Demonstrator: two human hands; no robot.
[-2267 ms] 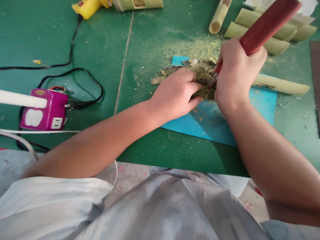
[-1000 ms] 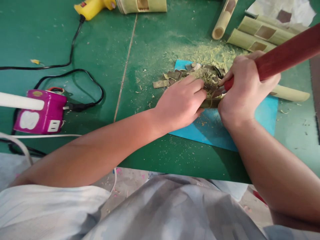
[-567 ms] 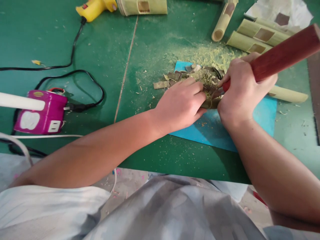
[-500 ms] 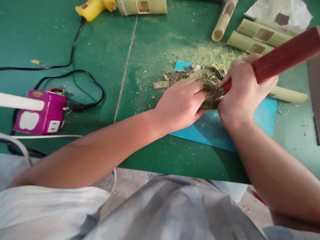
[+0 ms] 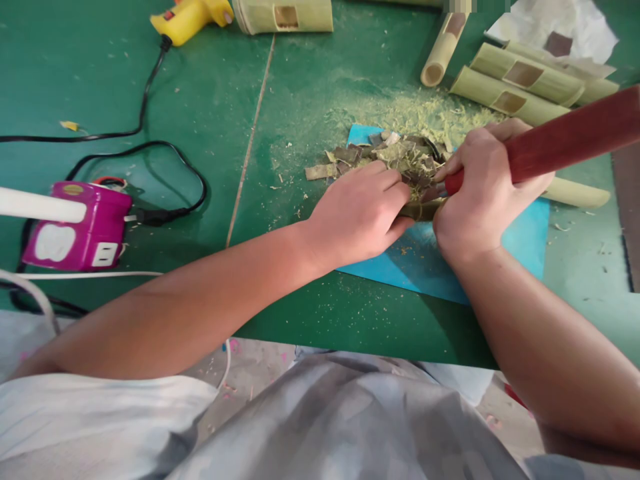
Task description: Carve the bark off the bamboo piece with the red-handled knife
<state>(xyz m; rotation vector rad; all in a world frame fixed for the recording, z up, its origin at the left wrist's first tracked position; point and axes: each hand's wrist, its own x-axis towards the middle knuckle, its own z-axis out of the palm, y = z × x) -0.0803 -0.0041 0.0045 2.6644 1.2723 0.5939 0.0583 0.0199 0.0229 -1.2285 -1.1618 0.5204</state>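
My left hand (image 5: pixel 363 212) is closed around the left part of a bamboo tube (image 5: pixel 575 193), thumb along its near side. The tube's right end sticks out past my right hand (image 5: pixel 480 187), which is wrapped round a red-handled carving knife (image 5: pixel 575 137). The long handle slants up to the right, and its short metal blade points left, meeting the bamboo between my hands. The exact cutting spot is partly hidden by fingers and shavings. Underneath lies a blue mat (image 5: pixel 523 247), and a heap of brown scraps and shavings (image 5: pixel 400 153) covers its far side.
Several cut bamboo tubes (image 5: pixel 547 77) with square openings lie at the back right, near crumpled white paper (image 5: pixel 575 27). A thicker bamboo tube (image 5: pixel 310 17) and a yellow corded tool (image 5: pixel 190 20) are at the back. A purple power outlet box (image 5: pixel 80 227) with cables stands left.
The red handle's far end has dropped lower, and my right hand has shifted very slightly left. My left hand keeps its place on the bamboo. The whole view has shifted slightly.
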